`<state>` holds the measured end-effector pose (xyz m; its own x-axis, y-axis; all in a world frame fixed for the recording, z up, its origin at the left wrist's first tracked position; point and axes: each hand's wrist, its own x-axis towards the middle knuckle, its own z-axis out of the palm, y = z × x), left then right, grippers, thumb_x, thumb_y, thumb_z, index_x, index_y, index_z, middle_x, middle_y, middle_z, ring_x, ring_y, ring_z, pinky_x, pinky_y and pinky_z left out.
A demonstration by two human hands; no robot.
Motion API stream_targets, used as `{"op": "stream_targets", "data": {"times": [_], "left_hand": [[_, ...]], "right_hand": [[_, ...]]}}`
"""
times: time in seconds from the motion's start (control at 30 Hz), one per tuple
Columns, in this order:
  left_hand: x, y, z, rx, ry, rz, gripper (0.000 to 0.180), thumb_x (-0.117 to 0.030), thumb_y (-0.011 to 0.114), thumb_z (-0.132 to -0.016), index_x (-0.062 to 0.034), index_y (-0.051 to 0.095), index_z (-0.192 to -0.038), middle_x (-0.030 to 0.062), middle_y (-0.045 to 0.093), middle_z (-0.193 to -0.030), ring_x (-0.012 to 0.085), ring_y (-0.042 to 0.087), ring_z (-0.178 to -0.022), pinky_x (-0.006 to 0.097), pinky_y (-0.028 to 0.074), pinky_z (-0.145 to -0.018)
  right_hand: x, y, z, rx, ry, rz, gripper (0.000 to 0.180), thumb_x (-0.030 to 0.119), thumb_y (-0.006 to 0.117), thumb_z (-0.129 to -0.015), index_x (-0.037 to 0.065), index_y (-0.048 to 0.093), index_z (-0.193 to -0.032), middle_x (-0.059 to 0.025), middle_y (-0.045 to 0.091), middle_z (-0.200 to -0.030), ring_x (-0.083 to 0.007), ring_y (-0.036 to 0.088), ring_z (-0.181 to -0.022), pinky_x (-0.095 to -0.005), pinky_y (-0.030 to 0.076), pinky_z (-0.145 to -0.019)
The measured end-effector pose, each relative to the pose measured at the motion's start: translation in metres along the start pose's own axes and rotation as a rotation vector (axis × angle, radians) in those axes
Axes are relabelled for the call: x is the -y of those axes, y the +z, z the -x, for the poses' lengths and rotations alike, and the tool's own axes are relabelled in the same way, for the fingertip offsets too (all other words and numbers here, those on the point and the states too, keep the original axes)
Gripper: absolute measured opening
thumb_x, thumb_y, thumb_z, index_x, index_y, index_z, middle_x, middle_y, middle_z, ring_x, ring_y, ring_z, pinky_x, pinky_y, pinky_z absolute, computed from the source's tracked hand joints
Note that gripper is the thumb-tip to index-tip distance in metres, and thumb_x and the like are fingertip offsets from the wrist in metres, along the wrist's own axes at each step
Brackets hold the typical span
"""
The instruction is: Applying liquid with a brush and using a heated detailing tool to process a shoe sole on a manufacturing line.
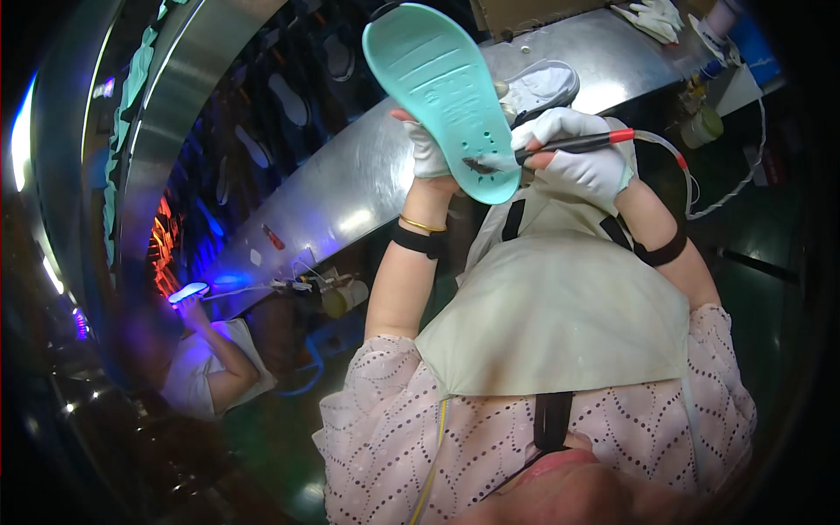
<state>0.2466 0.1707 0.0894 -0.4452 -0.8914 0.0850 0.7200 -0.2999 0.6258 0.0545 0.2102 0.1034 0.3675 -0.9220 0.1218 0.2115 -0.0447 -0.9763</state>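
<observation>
My left hand [426, 150], in a white fingerless glove, grips a mint-green shoe sole [433, 70] from beneath and at its edge. The sole is tilted up, with grooves at its far end and small holes at its near end. My right hand [588, 168], gloved alike with bare fingertips, is closed round a black-handled brush [577, 143]. A tube runs from the brush's red end. Its bristles lie against the sole's near end, by the holes and a dark patch. A white shoe [547, 86] rests on the metal bench just beyond my right hand.
The long metal bench [350, 197] runs from far right to lower left. White gloves [652, 19] lie at its far end, and a jar [702, 129] hangs by its edge. At left, a co-worker's hand [192, 313] holds a blue-lit sole beside a conveyor with hanging soles.
</observation>
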Motion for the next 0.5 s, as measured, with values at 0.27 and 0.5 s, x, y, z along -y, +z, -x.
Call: {"op": "stream_targets", "data": {"times": [0.27, 0.5], "left_hand": [[-0.019, -0.013, -0.006, 0.144, -0.299, -0.31, 0.103, -0.08, 0.048, -0.058, -0.0004, 0.046, -0.124, 0.0173, 0.057, -0.112, 0.0284, 0.06, -0.098, 0.039, 0.051, -0.083], [-0.021, -0.022, -0.011, -0.109, -0.338, -0.384, 0.095, -0.077, 0.052, -0.061, -0.0039, 0.049, -0.122, 0.0117, 0.059, -0.11, 0.0219, 0.06, -0.097, 0.036, 0.051, -0.083]], "right_hand": [[0.001, -0.014, -0.015, 0.524, 0.108, 0.032, 0.021, -0.007, 0.071, -0.066, 0.003, 0.062, -0.082, -0.0055, 0.063, -0.09, -0.0139, 0.06, -0.085, -0.0264, 0.048, -0.077], [0.009, -0.006, -0.019, 0.358, -0.24, 0.353, 0.013, -0.005, 0.068, -0.07, 0.003, 0.059, -0.076, -0.0061, 0.062, -0.087, -0.0162, 0.058, -0.082, -0.0276, 0.046, -0.075]]}}
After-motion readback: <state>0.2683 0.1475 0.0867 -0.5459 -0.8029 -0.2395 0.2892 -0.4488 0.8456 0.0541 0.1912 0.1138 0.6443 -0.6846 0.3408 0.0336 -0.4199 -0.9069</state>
